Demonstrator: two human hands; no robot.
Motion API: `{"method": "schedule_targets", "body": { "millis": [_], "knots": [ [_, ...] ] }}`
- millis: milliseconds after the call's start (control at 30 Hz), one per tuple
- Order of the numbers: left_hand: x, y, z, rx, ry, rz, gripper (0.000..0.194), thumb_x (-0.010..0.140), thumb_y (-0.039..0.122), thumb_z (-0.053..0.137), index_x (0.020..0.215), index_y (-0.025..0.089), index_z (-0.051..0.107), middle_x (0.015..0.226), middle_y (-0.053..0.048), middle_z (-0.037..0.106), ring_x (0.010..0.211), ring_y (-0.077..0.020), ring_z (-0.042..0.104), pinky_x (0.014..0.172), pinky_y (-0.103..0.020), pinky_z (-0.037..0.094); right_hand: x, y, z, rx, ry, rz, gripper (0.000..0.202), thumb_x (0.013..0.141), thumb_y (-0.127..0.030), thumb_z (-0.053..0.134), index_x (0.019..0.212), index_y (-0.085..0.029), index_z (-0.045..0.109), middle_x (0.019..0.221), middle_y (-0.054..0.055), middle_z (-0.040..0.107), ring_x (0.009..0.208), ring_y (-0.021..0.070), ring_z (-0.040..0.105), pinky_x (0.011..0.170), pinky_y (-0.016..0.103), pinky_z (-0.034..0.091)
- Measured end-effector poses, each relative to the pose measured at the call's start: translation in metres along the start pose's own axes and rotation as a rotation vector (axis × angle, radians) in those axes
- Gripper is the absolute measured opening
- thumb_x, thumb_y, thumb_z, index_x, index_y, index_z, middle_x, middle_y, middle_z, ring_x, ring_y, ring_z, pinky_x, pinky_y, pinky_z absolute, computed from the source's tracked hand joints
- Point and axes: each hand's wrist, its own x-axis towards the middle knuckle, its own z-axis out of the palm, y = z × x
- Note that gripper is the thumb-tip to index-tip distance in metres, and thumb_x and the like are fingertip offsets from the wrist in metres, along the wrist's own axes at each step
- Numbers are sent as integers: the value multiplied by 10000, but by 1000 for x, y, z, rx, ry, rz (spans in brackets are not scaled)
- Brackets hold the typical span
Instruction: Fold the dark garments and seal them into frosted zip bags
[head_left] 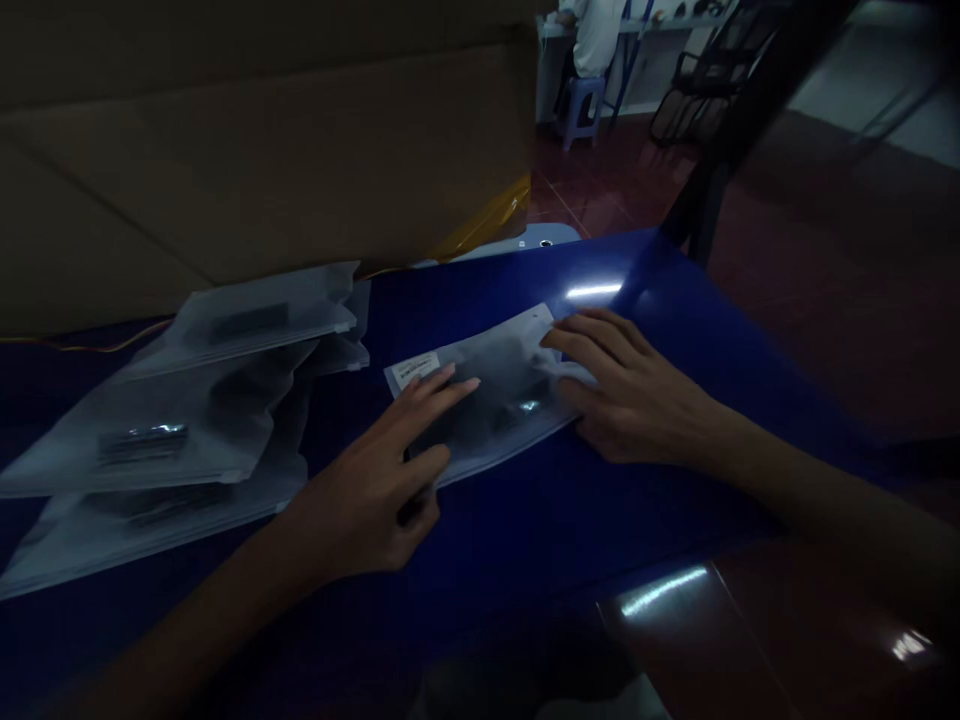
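Observation:
A frosted plastic zip bag (499,365) lies on the blue tabletop (517,530) between my hands, with a dark item inside that I cannot make out. Near its left end is a white printed label (417,368). My left hand (397,470) rests over that end, index and middle fingers stretched across the bag, the other fingers curled. At the opposite end my right hand (619,385) has its fingers and thumb closed on the crumpled edge of the bag. Left of my hands, several similar zip bags (225,400) with dark contents lie overlapping.
A large cardboard box (262,170) with yellow tape (487,220) stands behind the bags. Past the table's far edge are a blue stool (581,105) with a seated person (598,40), and a black chair (709,75). A dark post (750,110) rises at the right corner.

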Motion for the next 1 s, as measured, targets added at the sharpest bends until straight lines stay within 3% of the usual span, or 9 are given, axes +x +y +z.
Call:
{"method": "schedule_targets", "body": {
  "millis": [100,200,300,400,500,733,1000],
  "knots": [
    [-1,2,-2,-62,-32,39,176,908,61,562,793,186,518,1690,-194,356,1633,-411,222,1322,-669,240,0,-4,5,213,25,-108,328,862,-146,589,1175,-112,679,1551,233,492,1563,423,324,1242,654,355],
    [0,2,-1,-27,26,60,82,944,197,635,1002,179,580,1594,-210,453,1592,-381,330,1327,-675,204,1,-12,11,286,-16,-105,686,903,-180,602,1562,-84,437,1687,253,343,1631,399,199,1274,644,309],
    [3,-2,4,95,64,-1,453,1006,373,643,1373,133,524,1611,-230,437,1584,-371,345,1319,-664,217,1,-18,16,317,-80,-86,794,975,-239,586,1663,-35,246,1727,267,277,1646,353,183,1309,580,279],
    [3,-7,9,176,-24,-69,826,1054,532,560,1682,138,195,1745,-224,248,1635,-400,210,1301,-671,240,1,-19,17,335,-130,-84,772,1017,-265,573,1668,-26,235,1733,250,282,1649,328,179,1325,538,270],
    [2,-11,13,188,-95,-90,943,1046,633,527,1724,186,47,1780,-187,170,1640,-409,183,1303,-660,243,1,-18,18,367,-170,-71,780,1004,-208,579,1680,-55,222,1738,223,289,1650,306,179,1330,527,271],
    [1,-11,14,156,-146,-97,1006,1030,671,528,1725,182,-10,1775,-199,179,1624,-406,250,1277,-640,331,3,-20,16,452,-217,-24,749,993,-153,569,1669,-64,257,1729,224,308,1643,307,203,1306,557,330],
    [3,-10,14,147,-181,-86,1025,1019,672,547,1723,155,12,1770,-221,160,1621,-431,234,1276,-653,317,5,-21,13,457,-221,-17,730,1033,-268,599,1648,-34,285,1710,234,345,1627,317,264,1291,538,366]
  ]
}}
